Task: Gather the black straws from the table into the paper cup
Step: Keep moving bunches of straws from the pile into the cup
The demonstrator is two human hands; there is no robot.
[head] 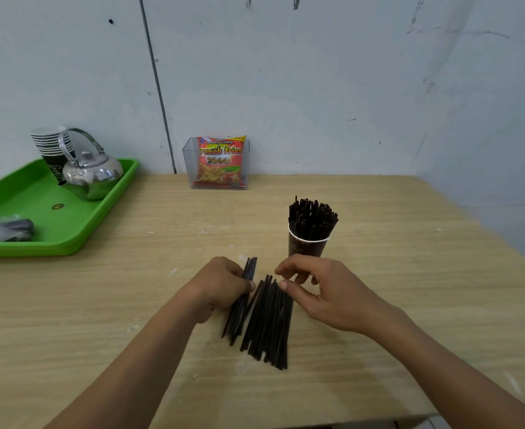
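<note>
A dark brown paper cup (307,246) with a white rim stands upright on the wooden table (131,305), packed with several black straws (312,216) sticking out of its top. In front of it a pile of loose black straws (269,323) lies flat on the table. My left hand (221,284) is closed around a small bundle of black straws (239,311), whose ends stick out past the fingers. My right hand (320,287) hovers over the top end of the loose pile, thumb and fingers apart and touching the straw tips.
A green tray (38,218) at the left holds a metal kettle (92,174), a stack of paper cups (50,144) and a plastic-wrapped item (4,229). A clear box with a snack packet (219,162) stands at the back by the wall.
</note>
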